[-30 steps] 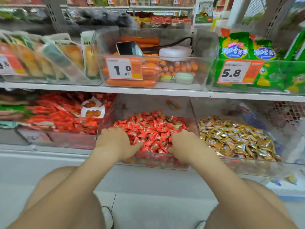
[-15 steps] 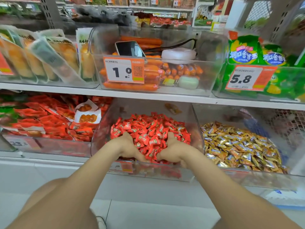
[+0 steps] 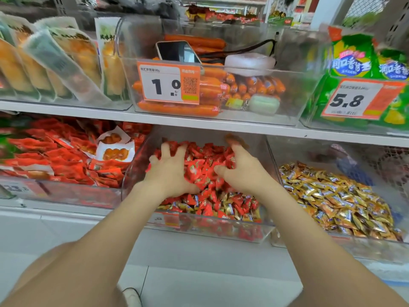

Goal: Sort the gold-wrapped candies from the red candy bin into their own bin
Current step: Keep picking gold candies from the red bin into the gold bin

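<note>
A clear bin (image 3: 212, 232) on the lower shelf holds a heap of red-wrapped candies (image 3: 205, 160). Several gold-wrapped candies (image 3: 230, 208) lie mixed among the red ones near its front wall. My left hand (image 3: 170, 171) and my right hand (image 3: 241, 171) are both inside this bin, fingers spread, pressing into the red heap, with a mound of red candies between them. Neither hand holds a candy that I can see. To the right stands a second clear bin (image 3: 354, 248) filled with gold-wrapped candies (image 3: 332, 196).
Left of the red bin is a bin of red snack packets (image 3: 55, 156). The white shelf edge (image 3: 199, 120) hangs just above my hands. On it sit a sausage bin with a phone (image 3: 177, 52) and a 1.0 price tag (image 3: 168, 85), and green packs (image 3: 354, 60).
Both hands moved from the front of the red bin deeper into the heap and spread their fingers. Red candies were pushed back, and gold ones now show at the front.
</note>
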`<state>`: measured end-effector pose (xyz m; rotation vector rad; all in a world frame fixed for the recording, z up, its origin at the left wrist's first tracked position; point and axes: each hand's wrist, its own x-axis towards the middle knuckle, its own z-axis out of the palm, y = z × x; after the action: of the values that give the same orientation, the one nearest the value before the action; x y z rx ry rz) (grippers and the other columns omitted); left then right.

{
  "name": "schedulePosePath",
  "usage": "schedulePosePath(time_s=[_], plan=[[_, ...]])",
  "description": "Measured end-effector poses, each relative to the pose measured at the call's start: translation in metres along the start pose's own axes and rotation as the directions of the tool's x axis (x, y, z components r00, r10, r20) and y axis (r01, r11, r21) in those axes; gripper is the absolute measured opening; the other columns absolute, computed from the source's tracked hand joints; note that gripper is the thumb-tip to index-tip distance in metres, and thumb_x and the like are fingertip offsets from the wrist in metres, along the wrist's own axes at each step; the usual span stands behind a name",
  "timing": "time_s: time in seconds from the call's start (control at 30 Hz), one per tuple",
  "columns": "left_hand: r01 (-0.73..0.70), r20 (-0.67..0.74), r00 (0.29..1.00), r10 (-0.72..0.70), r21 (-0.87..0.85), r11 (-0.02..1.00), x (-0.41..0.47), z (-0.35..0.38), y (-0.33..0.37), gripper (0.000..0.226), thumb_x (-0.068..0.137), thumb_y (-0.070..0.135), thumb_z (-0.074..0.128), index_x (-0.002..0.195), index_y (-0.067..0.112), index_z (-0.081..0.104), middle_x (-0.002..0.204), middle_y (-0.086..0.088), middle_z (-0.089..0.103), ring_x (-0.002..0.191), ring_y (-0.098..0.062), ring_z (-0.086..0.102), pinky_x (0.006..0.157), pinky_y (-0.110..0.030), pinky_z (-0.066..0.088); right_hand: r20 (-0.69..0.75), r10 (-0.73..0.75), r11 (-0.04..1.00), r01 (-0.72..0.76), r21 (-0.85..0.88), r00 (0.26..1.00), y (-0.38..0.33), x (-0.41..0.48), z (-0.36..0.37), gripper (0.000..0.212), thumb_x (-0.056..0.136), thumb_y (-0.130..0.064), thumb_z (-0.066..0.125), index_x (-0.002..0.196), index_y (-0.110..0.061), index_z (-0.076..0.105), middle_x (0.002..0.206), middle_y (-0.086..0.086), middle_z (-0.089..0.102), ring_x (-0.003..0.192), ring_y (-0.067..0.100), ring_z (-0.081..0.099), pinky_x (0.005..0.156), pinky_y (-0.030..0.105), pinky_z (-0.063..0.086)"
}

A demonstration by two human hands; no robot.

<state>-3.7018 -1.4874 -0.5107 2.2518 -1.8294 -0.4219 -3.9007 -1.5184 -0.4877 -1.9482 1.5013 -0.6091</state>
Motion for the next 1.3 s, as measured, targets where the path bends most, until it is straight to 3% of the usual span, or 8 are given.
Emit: schedulePosePath(time_s=[0.27, 0.37, 0.43, 0.5, 0.67, 0.93, 1.23, 1.3], plan=[[0.162, -0.025, 0.987, -0.161, 0.248, 0.955, -0.049, -0.008, -0.001, 0.096, 0.073, 0.085, 0.069, 0.129, 0.01, 0.049, 0.134, -0.014, 0.047, 0.121, -0.041, 0.052, 0.093, -0.046, 0.051, 0.008, 0.002, 0.888, 0.002, -0.459, 1.0, 0.016, -0.043, -0.001, 0.019, 0.092, -0.02, 0.055, 0.098, -0.021, 0.073, 0.101, 0.01, 0.07, 0.086, 0.033, 0.067, 0.082, 0.04, 0.059], [0.12, 0.182, 0.968, -0.175, 0.279, 0.953, -0.048, -0.01, 0.002, 0.082, 0.077, 0.093, 0.052, 0.086, 0.012, 0.064, 0.108, -0.008, 0.068, 0.098, -0.028, 0.066, 0.078, -0.035, 0.052, 0.226, 0.216, 0.85, -0.069, -0.523, 0.95, 0.017, -0.047, 0.007, 0.028, 0.097, -0.022, 0.05, 0.121, -0.015, 0.064, 0.119, 0.015, 0.07, 0.101, 0.033, 0.066, 0.082, 0.036, 0.055], [0.097, 0.357, 0.917, -0.181, 0.241, 0.966, -0.043, -0.013, 0.004, 0.09, 0.073, 0.098, 0.049, 0.102, 0.015, 0.07, 0.128, -0.008, 0.068, 0.115, -0.028, 0.064, 0.088, -0.034, 0.05, 0.328, 0.304, 0.853, -0.103, -0.511, 0.895, 0.013, -0.044, 0.009, 0.058, 0.101, -0.026, 0.048, 0.157, -0.015, 0.038, 0.145, 0.015, 0.059, 0.119, 0.031, 0.06, 0.09, 0.034, 0.05], [0.097, 0.481, 0.853, -0.203, 0.236, 0.967, -0.038, -0.016, 0.005, 0.112, 0.066, 0.1, 0.055, 0.141, 0.017, 0.061, 0.154, -0.005, 0.053, 0.137, -0.03, 0.053, 0.108, -0.037, 0.046, 0.378, 0.352, 0.879, -0.164, -0.447, 0.856, 0.007, -0.041, 0.01, 0.08, 0.099, -0.032, 0.049, 0.168, -0.022, 0.011, 0.153, 0.011, 0.052, 0.119, 0.028, 0.058, 0.09, 0.033, 0.047], [0.179, 0.583, 0.79, -0.189, 0.075, 0.981, -0.017, -0.014, 0.006, 0.12, 0.057, 0.074, 0.09, 0.149, 0.007, 0.051, 0.156, -0.007, 0.049, 0.14, -0.03, 0.048, 0.113, -0.042, 0.046, 0.425, 0.384, 0.919, -0.293, -0.264, 0.82, 0.008, -0.031, 0.009, 0.091, 0.09, -0.023, 0.06, 0.166, -0.025, 0.01, 0.093, -0.005, 0.061, 0.079, 0.014, 0.057, 0.061, 0.024, 0.043], [0.335, 0.513, 0.85, -0.124, -0.344, 0.877, -0.012, 0.014, 0.017, 0.059, 0.047, 0.017, 0.095, 0.097, 0.004, 0.066, 0.087, -0.01, 0.069, 0.085, -0.027, 0.073, 0.071, -0.036, 0.063, 0.373, 0.423, 0.856, -0.499, 0.134, 0.826, 0.016, -0.016, 0.037, 0.129, 0.049, 0.003, 0.055, 0.164, -0.032, 0.007, 0.128, 0.014, 0.06, 0.107, 0.037, 0.065, 0.067, 0.034, 0.055], [0.412, 0.403, 0.91, -0.101, -0.847, 0.335, -0.007, 0.013, 0.026, 0.042, 0.068, -0.008, 0.087, 0.108, -0.002, 0.073, 0.084, -0.011, 0.068, 0.069, -0.019, 0.061, 0.061, -0.029, 0.058, 0.303, 0.388, 0.536, -0.481, 0.694, 0.87, 0.001, 0.008, 0.047, 0.064, 0.039, 0.004, 0.04, 0.099, -0.018, 0.043, 0.096, 0.014, 0.054, 0.085, 0.029, 0.05, 0.083, 0.045, 0.05], [0.366, 0.349, 0.931, -0.108, -0.886, 0.284, -0.008, 0.005, 0.031, 0.028, 0.073, -0.004, 0.085, 0.097, 0.002, 0.071, 0.087, -0.011, 0.066, 0.075, -0.017, 0.06, 0.064, -0.031, 0.06, 0.325, 0.359, 0.495, -0.474, 0.728, 0.875, -0.008, 0.009, 0.037, 0.042, 0.051, 0.007, 0.046, 0.085, -0.016, 0.039, 0.083, 0.009, 0.044, 0.061, 0.023, 0.048, 0.061, 0.035, 0.05]])
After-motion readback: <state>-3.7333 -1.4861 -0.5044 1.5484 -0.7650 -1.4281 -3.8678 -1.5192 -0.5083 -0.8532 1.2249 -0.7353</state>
